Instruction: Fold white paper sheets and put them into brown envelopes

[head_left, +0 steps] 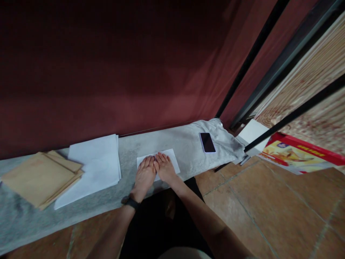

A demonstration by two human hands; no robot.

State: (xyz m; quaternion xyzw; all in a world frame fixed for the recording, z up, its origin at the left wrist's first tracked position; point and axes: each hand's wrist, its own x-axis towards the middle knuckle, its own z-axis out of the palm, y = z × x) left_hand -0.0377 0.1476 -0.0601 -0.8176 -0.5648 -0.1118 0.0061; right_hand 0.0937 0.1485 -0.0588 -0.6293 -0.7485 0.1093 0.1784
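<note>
A small white sheet of paper [175,162], perhaps folded, lies on the grey cloth of a narrow bench in front of me. Both hands rest on it side by side, palms down. My left hand [146,172] lies flat on its left half, fingers stretched away from me, with a dark band on the wrist. Touching it at the fingertips, my right hand [165,167] is pressed flat on the middle of the sheet. Neither hand grips anything. The paper under the palms is hidden.
Left of my hands lies a stack of white paper [99,162], partly under several brown envelopes [40,176]. A phone [207,142] lies to the right on the grey cloth [185,140]. Beyond the bench's right end are black poles [253,54] and a red and yellow box [299,153].
</note>
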